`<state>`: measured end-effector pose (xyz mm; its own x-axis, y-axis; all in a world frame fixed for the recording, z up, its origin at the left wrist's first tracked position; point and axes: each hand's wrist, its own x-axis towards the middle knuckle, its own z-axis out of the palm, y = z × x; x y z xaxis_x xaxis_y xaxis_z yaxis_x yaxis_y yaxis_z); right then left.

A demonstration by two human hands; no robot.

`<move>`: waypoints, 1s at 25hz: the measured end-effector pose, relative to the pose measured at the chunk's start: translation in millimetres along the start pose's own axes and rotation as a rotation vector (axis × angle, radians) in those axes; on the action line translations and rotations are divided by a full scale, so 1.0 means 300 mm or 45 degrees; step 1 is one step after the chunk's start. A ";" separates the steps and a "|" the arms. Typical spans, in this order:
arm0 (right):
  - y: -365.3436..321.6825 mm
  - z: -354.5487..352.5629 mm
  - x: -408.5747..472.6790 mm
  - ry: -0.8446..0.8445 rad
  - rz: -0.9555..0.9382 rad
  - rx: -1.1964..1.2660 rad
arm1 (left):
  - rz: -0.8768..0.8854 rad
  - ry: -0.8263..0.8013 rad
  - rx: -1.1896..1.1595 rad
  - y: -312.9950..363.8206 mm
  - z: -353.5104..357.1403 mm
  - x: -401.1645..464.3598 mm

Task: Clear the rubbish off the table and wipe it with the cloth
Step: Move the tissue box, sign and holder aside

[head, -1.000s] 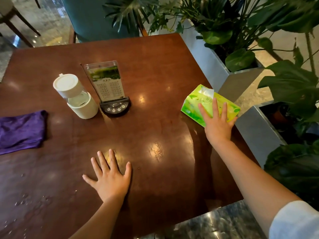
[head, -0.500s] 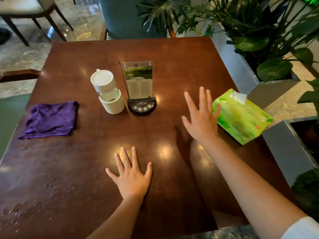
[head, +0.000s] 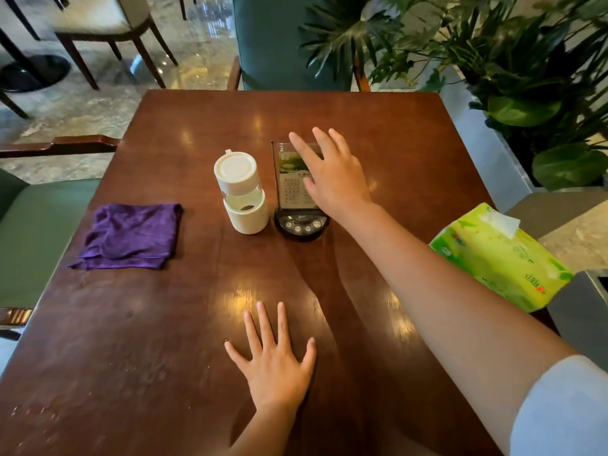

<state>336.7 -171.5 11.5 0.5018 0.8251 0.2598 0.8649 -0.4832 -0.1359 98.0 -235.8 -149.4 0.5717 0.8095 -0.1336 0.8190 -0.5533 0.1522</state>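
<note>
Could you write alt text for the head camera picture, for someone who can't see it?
A person's right hand reaches with open fingers over an upright menu stand on a brown wooden table, while the left hand rests flat near the front edge. A white-lidded bottle stands beside the menu stand, a purple cloth lies at left, and a green tissue pack at right.

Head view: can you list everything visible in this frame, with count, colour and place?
table: one, dark brown wood, centre
cloth: one, purple, folded, table's left side
bottle: one, white lid and sleeve, clear middle, table centre
menu stand: one, clear with black button base, right of bottle
tissue pack: one, green, table's right edge
chairs: several, teal or wooden, around table
plants: green, planters on right
left hand: flat on table, near edge
right hand: open, in front of menu stand
</note>
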 end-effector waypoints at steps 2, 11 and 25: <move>-0.008 0.013 -0.021 0.236 -0.026 0.114 | 0.001 -0.006 0.008 0.000 0.000 -0.002; 0.093 -0.137 -0.125 0.258 0.070 0.163 | -0.025 -0.077 0.012 0.002 -0.011 -0.008; 0.491 -0.293 -0.270 0.150 0.499 0.290 | -0.069 -0.119 -0.024 0.025 -0.045 -0.019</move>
<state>422.2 -335.2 54.5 0.7976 0.5479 0.2522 0.5980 -0.6642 -0.4486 100.3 -241.8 -134.2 0.5295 0.8157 -0.2328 0.8482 -0.5048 0.1606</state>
